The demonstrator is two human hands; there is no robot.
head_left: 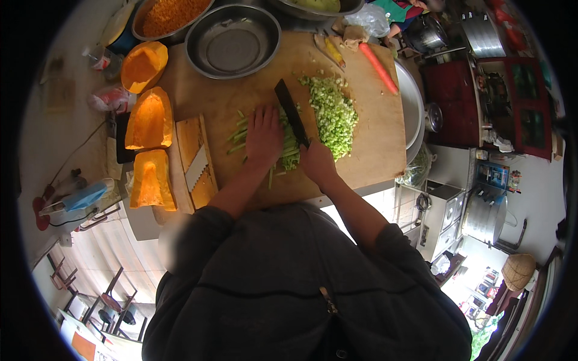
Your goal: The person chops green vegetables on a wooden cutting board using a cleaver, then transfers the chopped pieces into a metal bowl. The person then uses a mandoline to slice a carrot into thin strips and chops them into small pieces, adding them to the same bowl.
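Note:
My left hand lies over a bunch of green stalks, pressing them to the wooden cutting board. In my right hand is the handle of a dark-bladed cleaver. Its blade points away from me, just right of my left fingers. Some cut green pieces lie between the left hand and the blade. A heap of chopped pale-green vegetable spreads on the board to the right of the cleaver. My left palm hides part of the bunch.
A steel bowl overlaps the board's far edge, near a bowl of shredded orange vegetable. Pumpkin pieces and a wooden slicer line the left side. A carrot and a peeler lie far right. Another person is beyond.

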